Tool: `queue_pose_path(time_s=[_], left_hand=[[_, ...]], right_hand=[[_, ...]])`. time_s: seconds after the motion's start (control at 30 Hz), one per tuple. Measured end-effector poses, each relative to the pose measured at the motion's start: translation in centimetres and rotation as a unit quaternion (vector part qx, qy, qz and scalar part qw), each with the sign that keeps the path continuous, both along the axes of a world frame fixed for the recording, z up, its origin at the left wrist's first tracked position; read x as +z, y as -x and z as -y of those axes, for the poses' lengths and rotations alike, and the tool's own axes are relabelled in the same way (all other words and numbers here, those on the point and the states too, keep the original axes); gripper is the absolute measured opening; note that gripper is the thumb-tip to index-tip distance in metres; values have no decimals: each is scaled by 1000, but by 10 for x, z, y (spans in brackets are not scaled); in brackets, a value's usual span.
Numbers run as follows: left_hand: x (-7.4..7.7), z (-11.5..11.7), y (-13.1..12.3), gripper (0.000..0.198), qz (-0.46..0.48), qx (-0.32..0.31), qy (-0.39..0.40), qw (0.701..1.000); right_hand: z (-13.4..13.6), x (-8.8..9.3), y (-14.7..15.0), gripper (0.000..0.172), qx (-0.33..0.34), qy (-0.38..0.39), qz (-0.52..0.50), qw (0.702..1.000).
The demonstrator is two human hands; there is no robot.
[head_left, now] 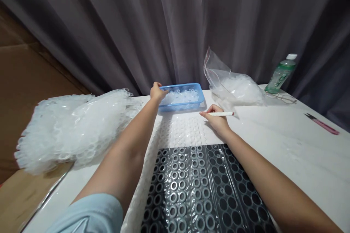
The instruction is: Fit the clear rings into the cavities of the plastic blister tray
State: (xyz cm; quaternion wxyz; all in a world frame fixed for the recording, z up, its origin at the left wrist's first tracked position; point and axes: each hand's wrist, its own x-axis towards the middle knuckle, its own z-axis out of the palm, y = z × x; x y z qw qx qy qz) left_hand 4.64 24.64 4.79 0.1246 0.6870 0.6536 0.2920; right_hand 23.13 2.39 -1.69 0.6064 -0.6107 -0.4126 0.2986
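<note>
My left hand (158, 93) is at the left end of a blue plastic basket (180, 107), its fingers closed over the rim and one finger reaching inside. Small clear plastic rings (186, 96) lie loose in the basket. In my right hand (217, 118) is a slim white pen-like stick (222, 114) with a reddish end, held sideways above the table. Below my forearms lies a black sheet (188, 189) under clear plastic strips with paired round pockets. Grey rings sit in the left and middle rows; pockets on the right show only dark circles.
Bundled clear plastic strips (76, 127) are heaped at the left. A zip bag (237, 89) of whitish pieces stands behind my right hand. Further right are a green-labelled bottle (281, 73) and pink-handled snips (322, 123). A grey curtain (180, 25) hangs behind the white table (300, 167).
</note>
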Motion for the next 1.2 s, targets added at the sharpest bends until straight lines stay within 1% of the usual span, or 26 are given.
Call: queue_pose_path(time_s=[0.07,0.13,0.17,0.2,0.23,0.27,0.3,0.37,0.4,0.47,0.53,0.6,0.73,0.87,0.97,1.07,1.13,1.2], left_hand=[[1,6,-3,51,1,-5,-7,1000],[5,14,-8,46,0,-13,-27,1000],[7,21,-10,40,-15,-39,-43,998],[9,28,-13,33,-37,-81,-58,994],[9,37,-16,27,-80,-154,-77,982],[8,47,-19,26,-138,-264,-69,952],[5,58,-23,24,-161,-328,-46,930],[-3,80,-30,15,-192,-412,-2,891],[-9,89,-34,13,-205,-441,13,874],[-18,103,-42,12,-226,-470,29,853],[-25,111,-47,13,-239,-477,32,845],[-28,114,-51,15,-245,-476,31,844],[-29,113,-52,17,-245,-465,26,850],[-28,116,-51,17,-261,-456,46,850],[-30,124,-54,19,-276,-424,56,861],[-31,132,-58,15,-279,-395,58,874],[-29,131,-59,13,-267,-383,60,882],[-24,126,-56,20,-245,-368,61,895]], right_hand=[[-1,-1,5,32,25,11,-46,999],[-2,-6,7,29,35,31,-62,997],[-3,-9,7,25,32,39,-62,997],[-4,-11,7,19,29,45,-58,997],[-4,-14,7,14,28,50,-55,997],[-4,-15,6,10,29,55,-53,997],[-4,-16,6,7,32,59,-50,996],[-3,-17,6,6,39,67,-39,996],[-3,-16,5,5,43,69,-34,996],[-2,-15,6,5,47,72,-29,996],[-2,-14,6,6,53,73,-28,996],[-3,-14,6,5,56,76,-24,995],[-3,-14,6,4,58,82,-9,995],[-1,-13,6,4,57,83,29,995],[0,-13,5,5,52,93,62,992],[0,-16,3,4,58,96,84,990],[-1,-17,2,3,59,97,93,989],[-1,-17,2,4,54,99,95,989]])
